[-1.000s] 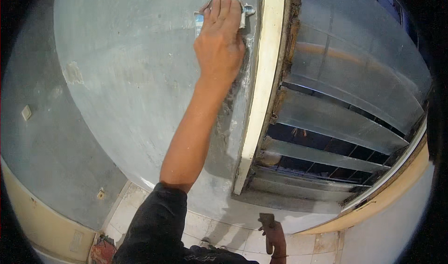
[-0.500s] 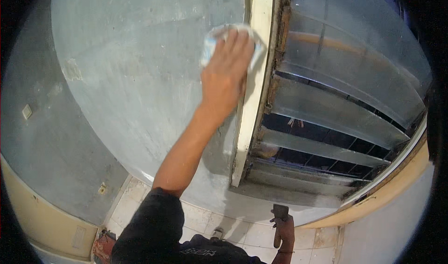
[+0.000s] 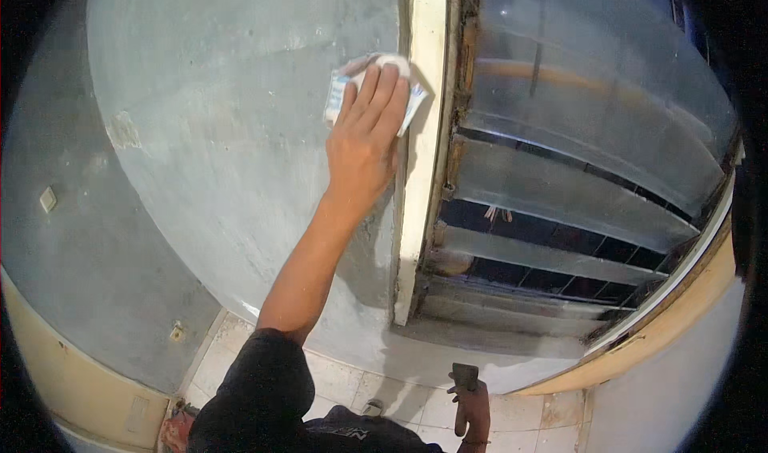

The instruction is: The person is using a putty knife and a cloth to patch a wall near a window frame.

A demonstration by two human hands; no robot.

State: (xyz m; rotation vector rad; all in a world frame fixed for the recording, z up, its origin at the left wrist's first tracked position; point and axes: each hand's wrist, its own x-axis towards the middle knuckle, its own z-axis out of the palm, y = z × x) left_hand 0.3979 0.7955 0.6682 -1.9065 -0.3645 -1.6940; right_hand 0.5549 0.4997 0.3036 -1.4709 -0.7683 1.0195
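The left hand presses a white-and-blue cloth flat against the grey wall, fingers together and extended over it, just beside the cream window frame. The right hand, low near the tiled floor, is clamped around a dark scraper.
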